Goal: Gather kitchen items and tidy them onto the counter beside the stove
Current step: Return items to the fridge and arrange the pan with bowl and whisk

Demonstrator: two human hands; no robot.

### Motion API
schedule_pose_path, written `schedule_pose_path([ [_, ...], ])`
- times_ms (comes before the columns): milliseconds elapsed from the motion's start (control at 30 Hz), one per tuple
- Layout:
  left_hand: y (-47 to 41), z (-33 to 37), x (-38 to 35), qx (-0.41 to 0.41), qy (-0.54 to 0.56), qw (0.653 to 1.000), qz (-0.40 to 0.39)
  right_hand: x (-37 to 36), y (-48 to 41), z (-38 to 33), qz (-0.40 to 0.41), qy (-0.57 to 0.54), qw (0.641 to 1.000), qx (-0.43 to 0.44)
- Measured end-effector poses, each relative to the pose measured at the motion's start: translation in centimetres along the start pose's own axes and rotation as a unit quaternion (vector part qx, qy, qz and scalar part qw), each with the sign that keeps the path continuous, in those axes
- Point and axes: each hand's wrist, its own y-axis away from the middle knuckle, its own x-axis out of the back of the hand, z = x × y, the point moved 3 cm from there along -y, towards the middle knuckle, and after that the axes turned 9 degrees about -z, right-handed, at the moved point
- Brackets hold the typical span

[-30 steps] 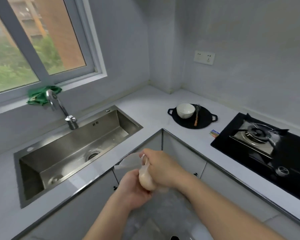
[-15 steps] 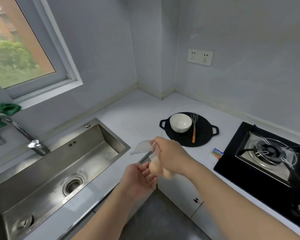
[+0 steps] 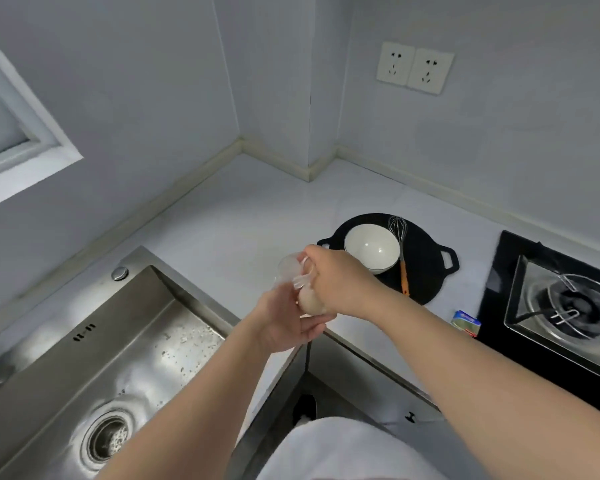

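Observation:
A clear plastic bag (image 3: 293,271) with pale eggs (image 3: 310,303) in it hangs over the inner corner of the white counter (image 3: 243,233). My right hand (image 3: 340,278) pinches the bag's top. Just under the eggs, my left hand (image 3: 284,320) cups the bag from below. Behind my hands lies a black round griddle pan (image 3: 426,271) holding a white bowl (image 3: 371,247) and a whisk with an orange handle (image 3: 400,251). The gas stove (image 3: 561,303) is at the right.
A steel sink (image 3: 111,358) fills the lower left, its drain near the bottom. A small coloured packet (image 3: 466,323) lies between pan and stove. Wall sockets (image 3: 414,67) sit above the counter; a window frame (image 3: 28,157) is at the left.
The view has swung right and closer to the counter corner. Both hands have carried the bag of eggs up and forward, from in front of the cabinets to over the counter edge near the pan.

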Motion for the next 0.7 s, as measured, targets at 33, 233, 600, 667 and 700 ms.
schedule_pose_path([
  [33,-0.9,1.0,0.6,-0.002,-0.002,1.0,-0.004,0.4,-1.2,0.0,-0.001,-0.004,1.0,-0.014],
  [233,-4.8,5.2,3.4,0.004,0.007,1.0,0.01,1.9,-6.7,0.2,0.008,-0.064,0.996,-0.062],
  [600,-8.6,9.1,5.1,0.03,0.105,0.994,-0.019,2.3,-12.4,1.3,0.027,-0.101,0.991,-0.079],
  [667,-8.7,9.5,5.2,0.012,0.121,0.992,-0.011,3.0,-13.0,1.5,0.047,-0.084,0.992,-0.081],
  [700,-8.7,9.6,5.3,0.007,0.121,0.993,-0.003,3.3,-13.2,1.6,0.057,-0.089,0.991,-0.084],
])
